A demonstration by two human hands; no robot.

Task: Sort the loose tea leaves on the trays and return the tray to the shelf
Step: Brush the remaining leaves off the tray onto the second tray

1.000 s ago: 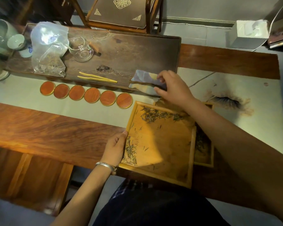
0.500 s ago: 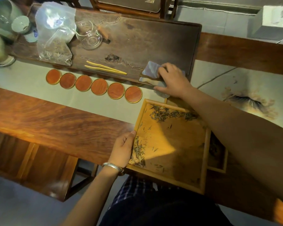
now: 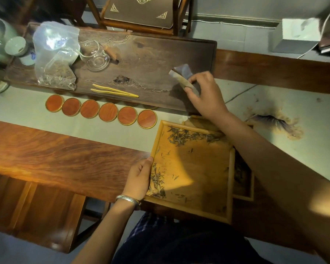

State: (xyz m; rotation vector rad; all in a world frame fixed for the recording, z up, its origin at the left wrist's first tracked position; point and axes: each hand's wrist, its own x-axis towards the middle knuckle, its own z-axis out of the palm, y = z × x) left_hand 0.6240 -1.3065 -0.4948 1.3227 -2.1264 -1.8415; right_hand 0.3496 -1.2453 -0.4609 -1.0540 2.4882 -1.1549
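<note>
Lifted off the dark board, a folded grey-blue cloth hangs pinched in the right hand, beyond the square bamboo tray the left hand grips.

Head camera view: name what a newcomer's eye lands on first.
The bright wooden tray near the table's front edge, strewn with tea leaves, the left hand holding its left rim. Behind it, six round orange coasters in a row, and the right hand gripping a folded cloth.
</note>
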